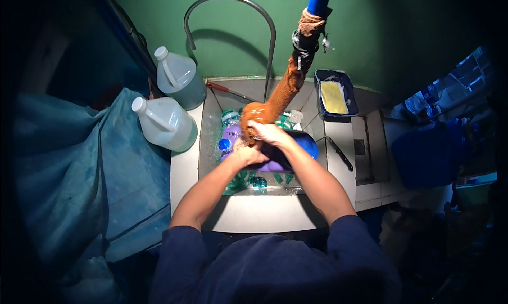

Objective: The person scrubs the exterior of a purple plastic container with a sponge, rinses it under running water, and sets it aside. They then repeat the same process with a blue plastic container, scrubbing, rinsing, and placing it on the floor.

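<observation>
An orange-brown cloth sleeve point(288, 89) hangs down from a blue pipe point(319, 1), tied on with cord and scraps of cloth. My right hand point(269, 134) is closed on the lower end of this sleeve. Just below it, close to the sleeve's mouth, is my left hand point(251, 153), its fingers blurred and partly hidden by what looks like splashing water. Both hands are over a grey sink point(211, 100). Under them lie a dark blue basin point(305, 144), purple bottles point(230, 132) and several green clear plastic bottles point(257, 181).
Two large translucent jugs point(168, 125) stand on the left ledge. A curved metal pipe point(272, 39) rises behind the sink, near a red-handled tool point(225, 89). To the right are a dark tub point(338, 113) holding a yellow sponge-like block point(334, 97) and a black-handled knife point(341, 154).
</observation>
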Motion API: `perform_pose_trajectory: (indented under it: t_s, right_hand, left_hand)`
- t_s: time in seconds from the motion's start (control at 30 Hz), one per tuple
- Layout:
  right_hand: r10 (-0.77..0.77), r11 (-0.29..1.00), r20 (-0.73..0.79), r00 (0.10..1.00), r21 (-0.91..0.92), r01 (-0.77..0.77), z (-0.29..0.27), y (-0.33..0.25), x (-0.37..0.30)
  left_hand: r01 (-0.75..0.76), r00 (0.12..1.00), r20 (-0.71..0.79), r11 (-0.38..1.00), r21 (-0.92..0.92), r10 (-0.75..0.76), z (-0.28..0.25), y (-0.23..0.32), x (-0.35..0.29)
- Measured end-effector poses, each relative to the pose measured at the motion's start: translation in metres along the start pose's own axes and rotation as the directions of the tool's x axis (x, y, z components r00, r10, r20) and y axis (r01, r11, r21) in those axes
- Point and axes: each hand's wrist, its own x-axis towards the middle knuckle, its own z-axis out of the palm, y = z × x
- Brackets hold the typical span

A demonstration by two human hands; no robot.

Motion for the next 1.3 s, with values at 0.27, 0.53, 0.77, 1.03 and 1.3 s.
perform_pose_trajectory:
  t_s: [0.27,0.53,0.77,1.03,1.3]
  right_hand:
    - [-0.096,0.892,-0.718,0.689,-0.37,-0.261,-0.052,0.057,-0.049]
    - [0.008,0.759,-0.233,0.972,-0.632,-0.158,-0.041,0.029,-0.014]
    - [-0.192,0.509,0.055,0.98,-0.848,0.147,-0.061,0.01,-0.066]
    - [-0.008,0.839,-0.405,0.914,-0.5,-0.215,-0.113,0.063,-0.06]
    - [0.221,0.952,-0.144,0.965,-0.183,-0.246,-0.142,0.072,-0.008]
  left_hand:
    - [0.352,0.88,0.361,0.934,-0.056,-0.309,-0.015,-0.01,0.003]
    - [0.379,0.869,0.362,0.924,-0.048,-0.337,-0.008,-0.012,0.008]
    - [0.376,0.869,0.359,0.926,-0.029,-0.341,-0.005,-0.03,0.03]
    - [0.35,0.895,0.332,0.93,-0.11,-0.298,-0.012,-0.028,0.024]
    - [0.284,0.928,0.292,0.947,-0.15,-0.232,-0.027,-0.012,-0.008]
